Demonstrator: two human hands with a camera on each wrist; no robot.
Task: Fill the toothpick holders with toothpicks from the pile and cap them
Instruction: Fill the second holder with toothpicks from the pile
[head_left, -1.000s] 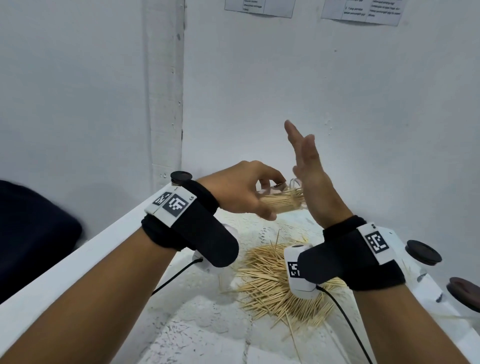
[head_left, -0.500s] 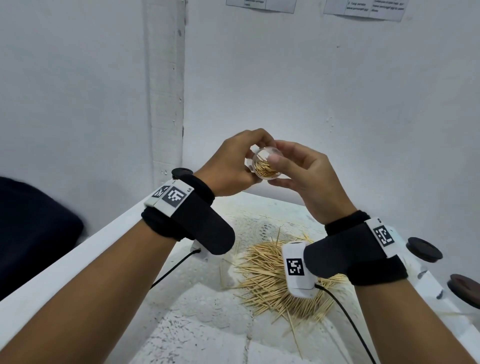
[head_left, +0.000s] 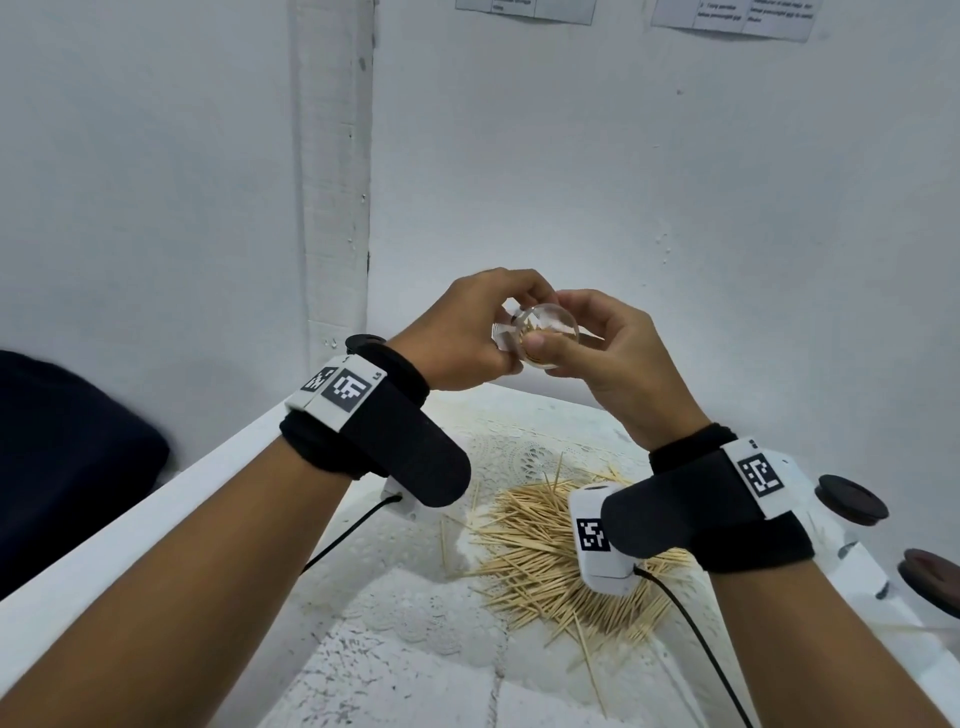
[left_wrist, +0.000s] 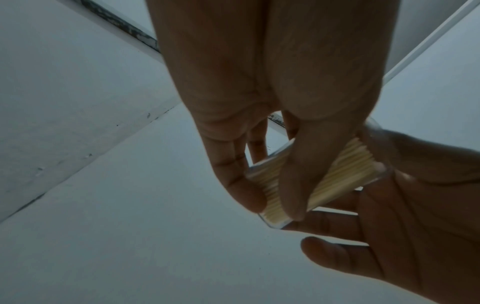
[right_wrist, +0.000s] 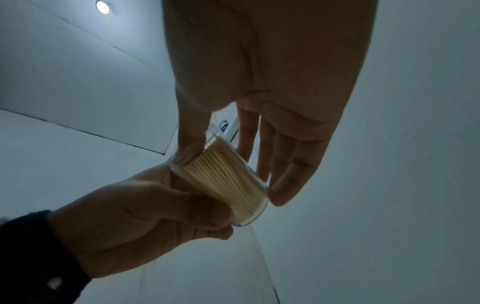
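the right hand, open and raised beside the holder a second ago, closed its fingers round the holder's mouth.

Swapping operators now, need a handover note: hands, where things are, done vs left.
Left hand grips the clear toothpick holder, lifted above the table and tipped on its side.
Right hand pinches the holder's open end, thumb across the mouth.
Holder looks packed with toothpicks; no cap on it.
Loose pile lies on the table under the right wrist.
Two dark caps sit at the right edge.
Left: cap this holder. Whether those caps already top other holders I cannot tell.
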